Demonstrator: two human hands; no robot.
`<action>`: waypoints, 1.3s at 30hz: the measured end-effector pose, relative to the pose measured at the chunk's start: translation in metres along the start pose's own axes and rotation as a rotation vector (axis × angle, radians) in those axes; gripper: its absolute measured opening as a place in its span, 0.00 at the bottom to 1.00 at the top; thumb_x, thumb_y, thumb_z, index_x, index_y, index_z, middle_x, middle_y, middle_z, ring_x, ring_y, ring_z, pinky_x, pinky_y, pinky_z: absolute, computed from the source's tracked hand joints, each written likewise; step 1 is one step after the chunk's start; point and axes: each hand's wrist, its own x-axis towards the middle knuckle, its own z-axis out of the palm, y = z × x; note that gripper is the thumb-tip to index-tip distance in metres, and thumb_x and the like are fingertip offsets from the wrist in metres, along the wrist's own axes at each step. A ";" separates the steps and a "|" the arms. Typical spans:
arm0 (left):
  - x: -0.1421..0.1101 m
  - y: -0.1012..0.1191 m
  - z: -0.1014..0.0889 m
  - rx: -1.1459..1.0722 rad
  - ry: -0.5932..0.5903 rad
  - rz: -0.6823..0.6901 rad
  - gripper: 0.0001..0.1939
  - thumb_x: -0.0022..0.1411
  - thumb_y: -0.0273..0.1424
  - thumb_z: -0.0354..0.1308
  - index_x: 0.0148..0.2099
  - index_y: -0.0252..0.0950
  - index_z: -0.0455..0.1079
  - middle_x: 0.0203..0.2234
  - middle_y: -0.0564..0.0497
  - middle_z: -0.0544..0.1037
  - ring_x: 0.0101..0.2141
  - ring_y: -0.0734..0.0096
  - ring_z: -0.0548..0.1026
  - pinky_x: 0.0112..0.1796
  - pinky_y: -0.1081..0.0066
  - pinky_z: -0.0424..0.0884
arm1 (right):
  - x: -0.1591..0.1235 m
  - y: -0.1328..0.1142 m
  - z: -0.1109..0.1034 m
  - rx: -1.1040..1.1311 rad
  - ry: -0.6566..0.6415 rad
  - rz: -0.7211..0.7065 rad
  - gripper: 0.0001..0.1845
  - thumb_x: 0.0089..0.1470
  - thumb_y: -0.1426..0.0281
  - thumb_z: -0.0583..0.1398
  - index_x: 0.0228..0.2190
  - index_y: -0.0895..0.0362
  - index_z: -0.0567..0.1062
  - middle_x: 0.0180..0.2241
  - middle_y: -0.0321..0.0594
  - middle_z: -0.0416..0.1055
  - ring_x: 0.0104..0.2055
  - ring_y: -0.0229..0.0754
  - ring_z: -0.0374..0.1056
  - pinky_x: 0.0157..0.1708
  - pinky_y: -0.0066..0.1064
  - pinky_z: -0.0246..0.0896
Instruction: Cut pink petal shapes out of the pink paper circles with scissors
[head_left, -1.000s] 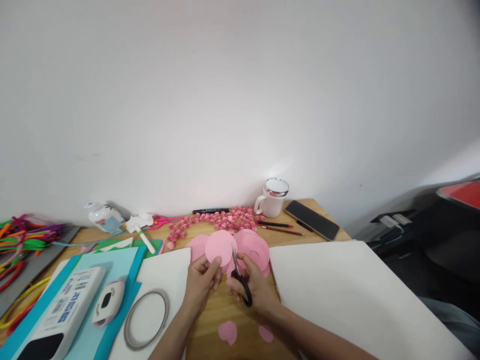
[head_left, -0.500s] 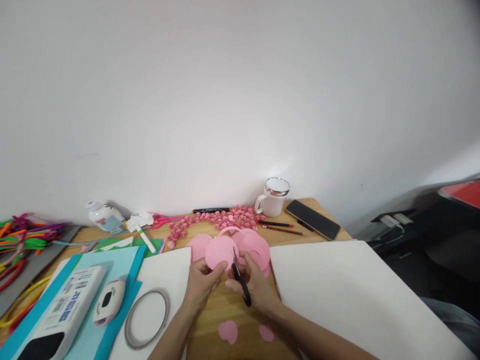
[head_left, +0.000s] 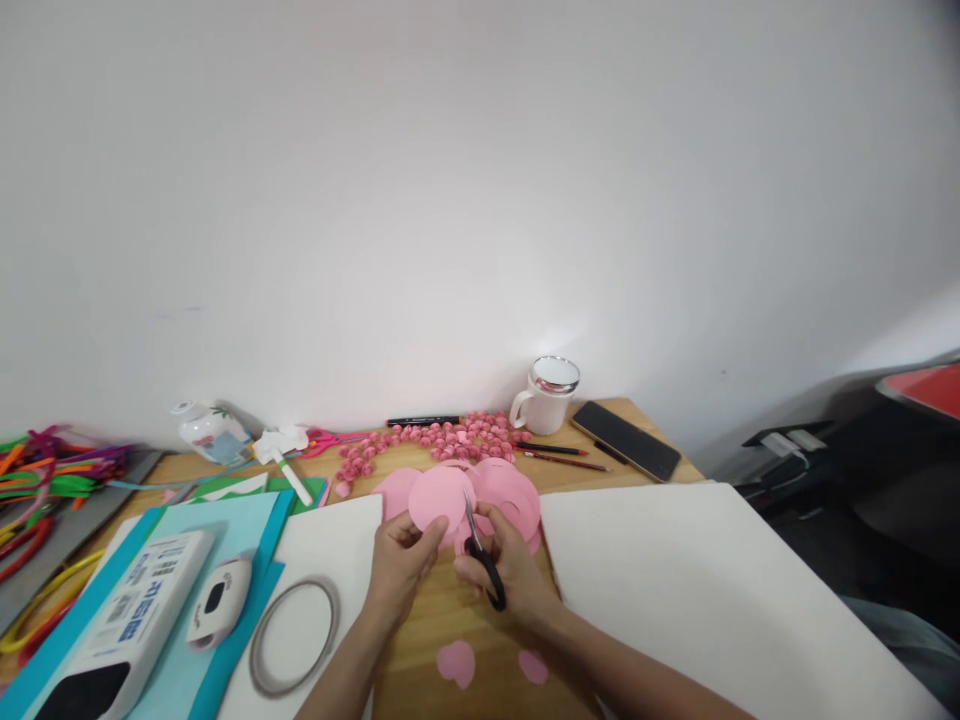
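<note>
A round pink paper disc (head_left: 436, 496) is pinched at its lower edge by the thumb and fingers of my left hand (head_left: 403, 560). My right hand (head_left: 510, 570) grips black-handled scissors (head_left: 487, 572), whose blades point up and meet the disc's right side. Behind the disc, more round pink paper pieces (head_left: 517, 490) lie overlapping on the wooden table (head_left: 427, 615). Two small pink paper pieces lie nearer to me: a heart-like one (head_left: 456, 664) and a smaller one (head_left: 533, 667).
Many rolled pink bits (head_left: 480, 432) lie at the back, near a white mug (head_left: 547, 398), pencils (head_left: 559, 459) and a phone (head_left: 626, 440). White sheets (head_left: 705, 580) flank my hands. To the left are a tape roll (head_left: 262, 672), a white box (head_left: 142, 600) and coloured pipe cleaners (head_left: 67, 475).
The thin strip of pink paper that arched above the disc has dropped lower behind it. The scissors and my right hand have shifted slightly, while the left hand still holds the disc.
</note>
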 end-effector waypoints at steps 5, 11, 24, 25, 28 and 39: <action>-0.002 0.004 0.002 -0.050 -0.020 -0.027 0.22 0.47 0.46 0.63 0.19 0.35 0.60 0.06 0.61 0.60 0.08 0.85 0.51 0.12 0.78 0.44 | -0.002 0.003 0.001 -0.014 -0.006 0.015 0.27 0.42 0.65 0.66 0.42 0.53 0.60 0.17 0.24 0.59 0.15 0.32 0.54 0.17 0.25 0.47; -0.003 0.003 0.004 0.033 0.001 -0.035 0.23 0.44 0.42 0.65 0.14 0.34 0.58 0.05 0.60 0.57 0.11 0.85 0.52 0.15 0.77 0.43 | -0.002 0.005 -0.001 -0.044 -0.011 0.005 0.27 0.41 0.65 0.66 0.42 0.52 0.60 0.20 0.26 0.63 0.20 0.35 0.59 0.21 0.26 0.50; -0.005 0.001 0.005 -0.022 -0.015 -0.056 0.22 0.41 0.42 0.66 0.14 0.34 0.59 0.06 0.60 0.57 0.12 0.84 0.51 0.16 0.77 0.44 | 0.003 0.019 -0.010 -0.091 0.015 -0.006 0.28 0.41 0.65 0.66 0.43 0.52 0.60 0.25 0.31 0.67 0.23 0.38 0.60 0.22 0.29 0.52; -0.005 0.001 0.005 -0.027 -0.017 -0.056 0.22 0.41 0.43 0.66 0.14 0.34 0.59 0.06 0.60 0.57 0.12 0.84 0.51 0.16 0.77 0.44 | 0.003 0.018 -0.011 -0.110 0.019 -0.008 0.28 0.41 0.65 0.66 0.43 0.52 0.60 0.25 0.31 0.66 0.22 0.37 0.59 0.22 0.29 0.52; -0.005 0.000 0.004 -0.043 -0.017 -0.053 0.22 0.41 0.42 0.66 0.15 0.34 0.60 0.07 0.60 0.58 0.12 0.85 0.51 0.15 0.77 0.44 | 0.003 0.015 -0.010 -0.156 0.031 0.007 0.28 0.40 0.65 0.65 0.43 0.53 0.60 0.21 0.29 0.64 0.19 0.36 0.57 0.20 0.29 0.51; -0.001 -0.007 0.003 -0.146 -0.056 -0.023 0.19 0.48 0.42 0.64 0.20 0.34 0.62 0.07 0.59 0.64 0.09 0.84 0.56 0.12 0.79 0.47 | 0.000 0.015 -0.005 -0.117 0.047 0.035 0.26 0.42 0.67 0.64 0.42 0.54 0.60 0.16 0.24 0.61 0.15 0.33 0.53 0.16 0.25 0.50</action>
